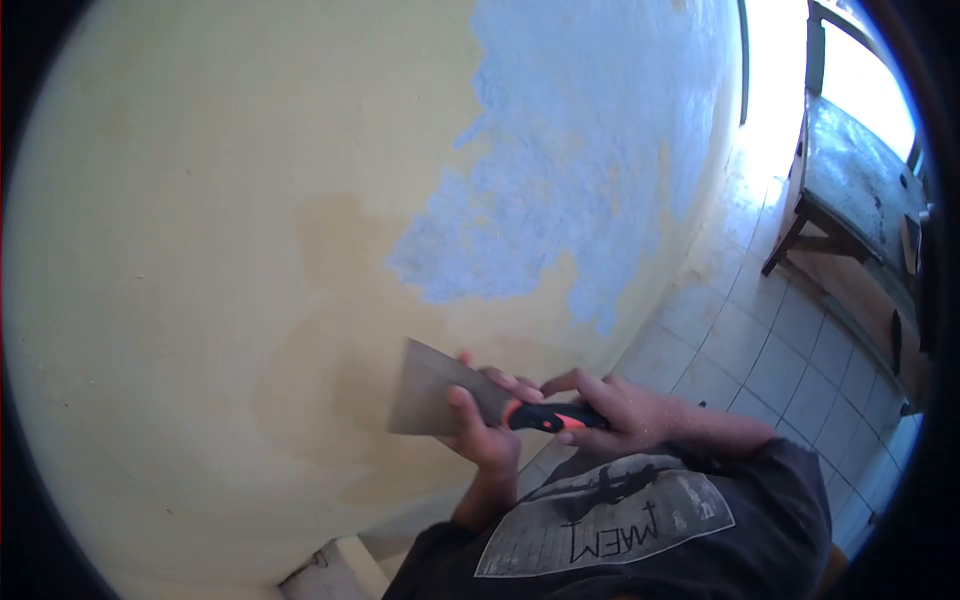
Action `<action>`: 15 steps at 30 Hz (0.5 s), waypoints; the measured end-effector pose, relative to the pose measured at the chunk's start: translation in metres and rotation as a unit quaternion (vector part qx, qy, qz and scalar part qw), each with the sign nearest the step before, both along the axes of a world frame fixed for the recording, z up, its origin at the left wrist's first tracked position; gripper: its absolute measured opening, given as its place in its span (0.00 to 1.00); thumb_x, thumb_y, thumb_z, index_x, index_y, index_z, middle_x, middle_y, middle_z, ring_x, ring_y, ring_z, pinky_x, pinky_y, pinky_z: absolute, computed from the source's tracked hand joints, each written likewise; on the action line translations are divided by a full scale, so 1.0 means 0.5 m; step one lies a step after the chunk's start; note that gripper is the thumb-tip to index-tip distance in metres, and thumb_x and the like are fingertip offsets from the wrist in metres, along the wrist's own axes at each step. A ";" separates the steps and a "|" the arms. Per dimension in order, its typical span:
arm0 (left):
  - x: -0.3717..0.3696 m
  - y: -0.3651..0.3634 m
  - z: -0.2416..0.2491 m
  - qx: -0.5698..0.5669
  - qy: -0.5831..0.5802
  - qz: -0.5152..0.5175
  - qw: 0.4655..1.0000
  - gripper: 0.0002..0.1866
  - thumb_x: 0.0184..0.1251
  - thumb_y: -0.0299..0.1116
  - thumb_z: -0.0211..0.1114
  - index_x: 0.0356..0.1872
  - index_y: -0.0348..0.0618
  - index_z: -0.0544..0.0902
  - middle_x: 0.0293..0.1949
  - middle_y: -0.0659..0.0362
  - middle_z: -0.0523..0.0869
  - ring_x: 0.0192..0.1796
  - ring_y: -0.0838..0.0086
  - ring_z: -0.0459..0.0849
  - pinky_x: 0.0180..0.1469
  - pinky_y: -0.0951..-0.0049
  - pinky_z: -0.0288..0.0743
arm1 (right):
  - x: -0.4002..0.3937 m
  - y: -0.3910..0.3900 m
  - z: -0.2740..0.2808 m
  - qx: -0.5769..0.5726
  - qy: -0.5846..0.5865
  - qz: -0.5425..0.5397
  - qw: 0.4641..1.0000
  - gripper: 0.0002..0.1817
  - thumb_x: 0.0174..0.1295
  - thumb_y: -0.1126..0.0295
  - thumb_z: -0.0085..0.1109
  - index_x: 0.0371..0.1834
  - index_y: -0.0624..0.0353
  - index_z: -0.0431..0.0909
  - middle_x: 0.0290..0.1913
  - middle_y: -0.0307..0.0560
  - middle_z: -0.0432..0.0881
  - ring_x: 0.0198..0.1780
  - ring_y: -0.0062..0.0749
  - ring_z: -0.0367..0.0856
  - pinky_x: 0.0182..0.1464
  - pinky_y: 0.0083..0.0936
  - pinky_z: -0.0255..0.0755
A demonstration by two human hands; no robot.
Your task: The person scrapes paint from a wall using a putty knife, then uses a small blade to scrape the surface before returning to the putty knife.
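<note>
A putty knife (440, 392) with a wide metal blade and a black-and-orange handle is held in front of my chest, its blade pointing left. My left hand (487, 435) grips the blade near the handle, thumb on the face turned to me and fingers partly hidden behind it. Around the end of the handle my right hand (622, 410) is closed. Beyond the blade stands a yellowish wall (220, 230), with a gap between that I cannot judge. An irregular pale blue patch (560, 170) covers its upper right part, and darker damp-looking stains lie beneath it.
White floor tiles (780, 350) run along the wall's foot at right. A worn wooden table (860, 170) stands at the upper right, near a bright opening (775, 70). At the bottom left is a pale ledge or box-like edge (360, 565).
</note>
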State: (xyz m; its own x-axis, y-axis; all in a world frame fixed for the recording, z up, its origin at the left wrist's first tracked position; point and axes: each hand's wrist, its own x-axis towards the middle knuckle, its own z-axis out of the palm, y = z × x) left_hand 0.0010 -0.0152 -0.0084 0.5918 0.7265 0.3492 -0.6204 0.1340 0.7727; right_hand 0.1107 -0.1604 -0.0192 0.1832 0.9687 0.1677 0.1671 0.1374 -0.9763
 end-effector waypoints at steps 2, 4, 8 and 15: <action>-0.012 0.005 -0.079 -0.032 0.070 -0.007 0.997 0.27 0.76 0.41 0.57 0.65 0.30 0.65 0.36 0.49 0.83 0.28 0.63 0.84 0.34 0.58 0.83 | -0.014 -0.015 -0.047 -0.073 0.044 0.002 0.996 0.24 0.73 0.53 0.54 0.62 0.59 0.65 0.27 0.53 0.80 0.31 0.41 0.82 0.36 0.34 0.71; -0.024 0.005 -0.144 -0.065 0.128 0.014 0.989 0.26 0.76 0.39 0.58 0.64 0.29 0.66 0.37 0.48 0.83 0.30 0.63 0.85 0.33 0.59 0.84 | -0.079 -0.013 -0.171 -0.075 0.079 -0.018 0.994 0.23 0.74 0.51 0.51 0.59 0.59 0.67 0.28 0.52 0.79 0.33 0.38 0.81 0.38 0.34 0.70; -0.081 0.010 -0.200 -0.115 0.181 0.060 0.975 0.25 0.76 0.39 0.57 0.62 0.27 0.68 0.35 0.49 0.82 0.33 0.64 0.85 0.33 0.62 0.86 | -0.097 -0.011 -0.141 -0.204 0.051 0.021 0.977 0.24 0.76 0.47 0.44 0.54 0.61 0.70 0.32 0.54 0.78 0.37 0.40 0.80 0.42 0.35 0.70; -0.164 0.007 -0.153 -0.180 0.162 0.085 0.966 0.27 0.74 0.43 0.58 0.62 0.28 0.71 0.34 0.51 0.79 0.30 0.66 0.83 0.32 0.64 0.81 | -0.173 0.026 -0.139 -0.162 -0.011 0.060 0.985 0.27 0.76 0.46 0.43 0.57 0.62 0.69 0.35 0.57 0.79 0.40 0.50 0.81 0.45 0.40 0.71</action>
State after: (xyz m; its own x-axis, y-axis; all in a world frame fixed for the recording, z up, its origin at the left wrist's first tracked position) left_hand -0.0811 -0.0115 -0.0851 0.4894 0.8626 -0.1285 -0.3904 0.3484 0.8521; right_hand 0.0241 -0.1474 -0.0886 0.0643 0.9864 -0.1510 0.1893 -0.1607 -0.9687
